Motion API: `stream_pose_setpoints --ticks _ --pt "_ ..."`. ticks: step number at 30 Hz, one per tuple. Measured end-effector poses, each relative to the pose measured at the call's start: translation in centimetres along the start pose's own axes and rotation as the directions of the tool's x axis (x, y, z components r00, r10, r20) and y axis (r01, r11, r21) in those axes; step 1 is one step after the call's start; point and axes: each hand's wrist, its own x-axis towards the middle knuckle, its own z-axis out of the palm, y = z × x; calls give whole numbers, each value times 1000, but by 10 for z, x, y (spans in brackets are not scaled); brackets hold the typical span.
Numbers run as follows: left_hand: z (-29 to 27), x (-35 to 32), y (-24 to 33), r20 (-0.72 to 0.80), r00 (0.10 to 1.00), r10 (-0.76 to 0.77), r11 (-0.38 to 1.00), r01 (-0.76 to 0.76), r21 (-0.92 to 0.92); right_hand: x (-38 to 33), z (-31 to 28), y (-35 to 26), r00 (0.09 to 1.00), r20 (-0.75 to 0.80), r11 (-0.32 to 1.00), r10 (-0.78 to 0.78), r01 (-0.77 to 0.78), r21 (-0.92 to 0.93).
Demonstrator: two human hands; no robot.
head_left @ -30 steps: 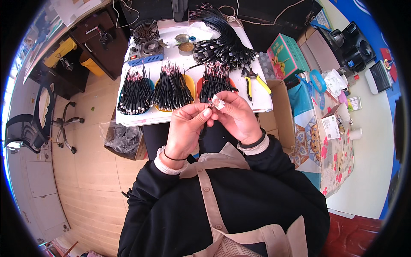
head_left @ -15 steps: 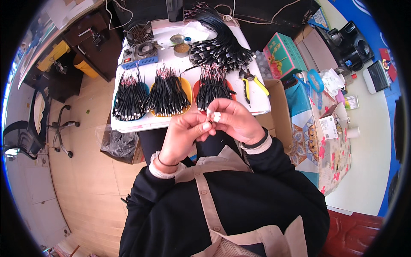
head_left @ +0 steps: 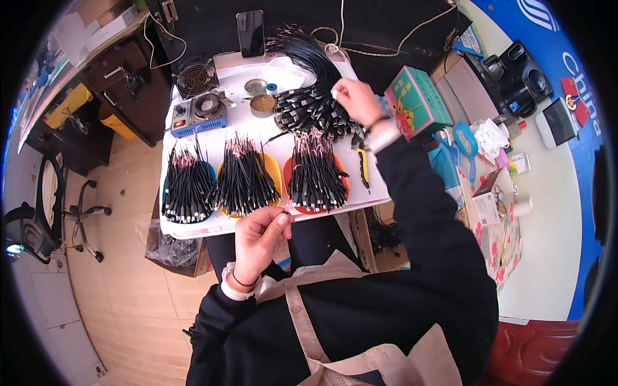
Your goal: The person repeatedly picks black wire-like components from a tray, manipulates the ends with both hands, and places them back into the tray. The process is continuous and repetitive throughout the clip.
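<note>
Seen from the seat, I'd call it partway: left hand (head_left: 257, 239) at 11 o'clock pinches thin pinkish wire ends (head_left: 289, 206), three black-cable bunches (head_left: 243, 183) at 11–12 look done, thick black cable bundle (head_left: 310, 106) at 12 looks pending, right hand (head_left: 358, 103) over it, grip: can't tell.

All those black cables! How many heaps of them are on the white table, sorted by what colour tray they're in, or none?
Heap in the blue tray: 1
Heap in the yellow tray: 1
Heap in the red tray: 1
Heap outside the trays: 1
Total: 4
</note>
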Motion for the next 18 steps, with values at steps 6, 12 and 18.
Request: stream_pose_setpoints --ticks 6,12,18 --pt "-7 2 1 2 1000 -24 998 24 -60 94 41 65 963 253 899 -92 190 -394" --pt "-16 5 1 -32 999 -11 997 8 -80 126 64 63 824 536 723 -186 484 -493" --pt "-27 8 6 -67 998 19 972 -35 -233 105 -4 30 752 423 675 -505 650 -350"
